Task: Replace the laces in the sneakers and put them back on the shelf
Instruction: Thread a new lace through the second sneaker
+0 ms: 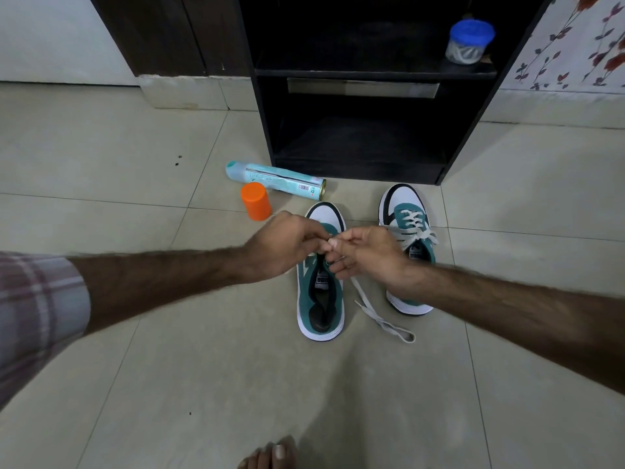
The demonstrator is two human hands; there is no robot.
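— Fingertips (pixel 333 243) of both hands are meeting over the left sneaker (pixel 320 292), pinching something small; the lace end, probably, though I cannot tell.
— And each hand?
— Left hand (pixel 287 247) and right hand (pixel 367 253) are curling inward. A loose lace (pixel 382 321) is trailing across the floor (pixel 203 350). Laced sneaker (pixel 407 231) is sitting beside, shelf (pixel 372 72) beyond.

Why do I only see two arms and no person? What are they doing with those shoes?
The camera sits on the person's head and looks down, so you see only their arms. Both hands, left hand and right hand, meet over the left sneaker and seem to pinch a lace end. A loose lace trails on the tiled floor. The right sneaker is already laced. Nearby lie a spray can and an orange cap, in front of a dark shelf holding a blue-lidded jar.
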